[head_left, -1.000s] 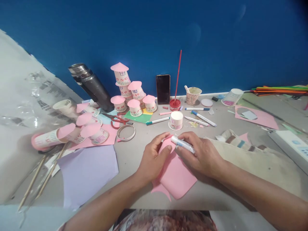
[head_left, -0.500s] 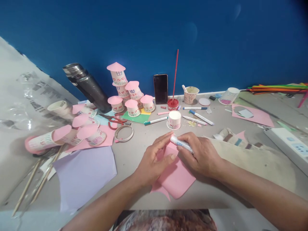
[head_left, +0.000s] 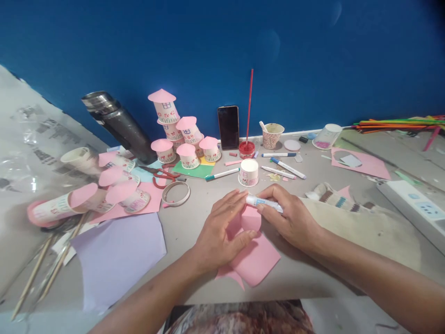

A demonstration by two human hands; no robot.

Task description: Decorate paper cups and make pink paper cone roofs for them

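Currently, the right hand (head_left: 290,218) grips a white tube (head_left: 266,203), fingers closed; the left hand (head_left: 219,230) holds a pink paper piece (head_left: 251,219), fingers partly spread.

No word, brand or number can be read for certain. The white glue stick (head_left: 264,203) in the right hand (head_left: 296,221) bears blue print, too small to make out and partly covered by the fingers. At far left, the clear plastic bag (head_left: 33,144) shows dark blocks of printing, blurred past reading. On the right, the white power strip (head_left: 415,200) carries a light-blue patch beside its sockets, with any lettering on it too indistinct to tell.
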